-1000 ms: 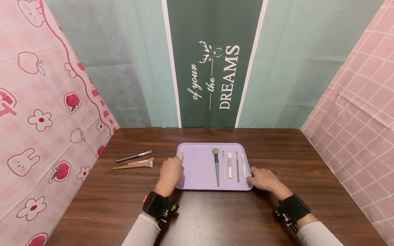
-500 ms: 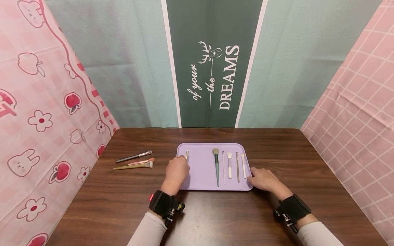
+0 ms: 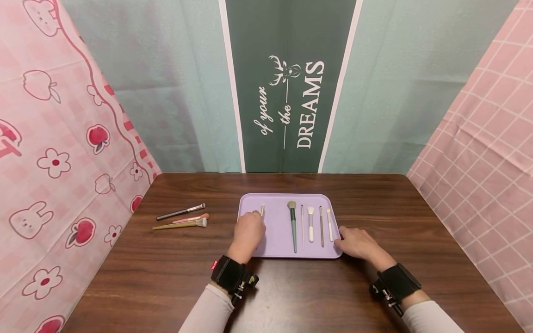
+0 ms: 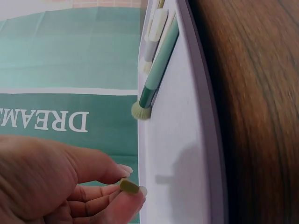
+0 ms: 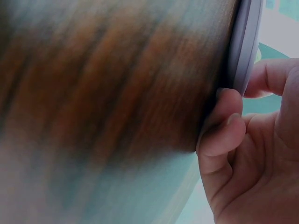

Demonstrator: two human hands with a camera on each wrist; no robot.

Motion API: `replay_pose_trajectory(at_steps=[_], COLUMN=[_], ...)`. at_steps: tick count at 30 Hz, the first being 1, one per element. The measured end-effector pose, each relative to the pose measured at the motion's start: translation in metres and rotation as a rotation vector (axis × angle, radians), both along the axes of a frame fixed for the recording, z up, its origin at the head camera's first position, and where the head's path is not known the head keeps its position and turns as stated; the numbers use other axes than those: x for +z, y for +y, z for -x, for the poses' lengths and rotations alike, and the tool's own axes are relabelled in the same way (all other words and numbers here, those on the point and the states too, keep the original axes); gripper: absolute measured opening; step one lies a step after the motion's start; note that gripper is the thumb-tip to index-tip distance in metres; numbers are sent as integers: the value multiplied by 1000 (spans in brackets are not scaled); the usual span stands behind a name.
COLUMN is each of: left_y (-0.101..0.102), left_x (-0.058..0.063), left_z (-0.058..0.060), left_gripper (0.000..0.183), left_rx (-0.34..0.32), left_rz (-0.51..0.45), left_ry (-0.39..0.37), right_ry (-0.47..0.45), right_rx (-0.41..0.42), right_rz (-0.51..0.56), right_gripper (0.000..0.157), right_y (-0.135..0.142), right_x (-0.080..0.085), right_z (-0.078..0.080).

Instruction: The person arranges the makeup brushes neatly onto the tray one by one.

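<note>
My left hand (image 3: 250,231) is over the left part of a lilac tray (image 3: 276,250) and pinches a makeup brush (image 3: 262,210). Its pale tip shows past my knuckles in the head view. In the left wrist view the olive handle end (image 4: 129,187) sticks out between thumb and finger, and most of the brush is hidden by the hand. My right hand (image 3: 357,242) grips the tray's right rim near the front corner, with fingers curled against its outer side (image 5: 239,70). A green-handled brush (image 3: 293,226), a white brush (image 3: 310,224) and several slim ones lie side by side in the tray.
Left of the tray, on the brown wooden table (image 3: 291,296), lie a black brush (image 3: 179,212), a pink brush (image 3: 192,218) and a gold-handled brush (image 3: 181,225). Curtains (image 3: 175,92) hang behind and at both sides of the table.
My left hand has moved right with the brush, from the tray's left rim further over its bare left part. The right hand and the other brushes stay put.
</note>
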State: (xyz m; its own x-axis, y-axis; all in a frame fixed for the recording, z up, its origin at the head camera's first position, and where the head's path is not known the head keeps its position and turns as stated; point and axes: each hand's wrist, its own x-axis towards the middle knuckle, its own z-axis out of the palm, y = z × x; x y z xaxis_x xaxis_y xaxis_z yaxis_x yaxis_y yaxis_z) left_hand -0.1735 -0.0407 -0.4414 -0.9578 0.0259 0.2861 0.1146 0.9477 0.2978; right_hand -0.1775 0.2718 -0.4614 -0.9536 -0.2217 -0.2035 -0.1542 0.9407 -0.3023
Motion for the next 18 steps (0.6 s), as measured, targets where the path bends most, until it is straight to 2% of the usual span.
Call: replay_pose_trajectory(at_steps=[6,18], left_y=[10,26], left_x=[0,-3], left_z=[-1,3], left_gripper=[14,12], left_rx=[-28,-32], left_rz=[-27,-58], left_ry=[2,-65], right_ry=[1,-5], right_rx=[4,-2], right_rz=[7,13], right_gripper=[19,19], right_y=[0,1], right_x=[0,0], right_z=[0,0])
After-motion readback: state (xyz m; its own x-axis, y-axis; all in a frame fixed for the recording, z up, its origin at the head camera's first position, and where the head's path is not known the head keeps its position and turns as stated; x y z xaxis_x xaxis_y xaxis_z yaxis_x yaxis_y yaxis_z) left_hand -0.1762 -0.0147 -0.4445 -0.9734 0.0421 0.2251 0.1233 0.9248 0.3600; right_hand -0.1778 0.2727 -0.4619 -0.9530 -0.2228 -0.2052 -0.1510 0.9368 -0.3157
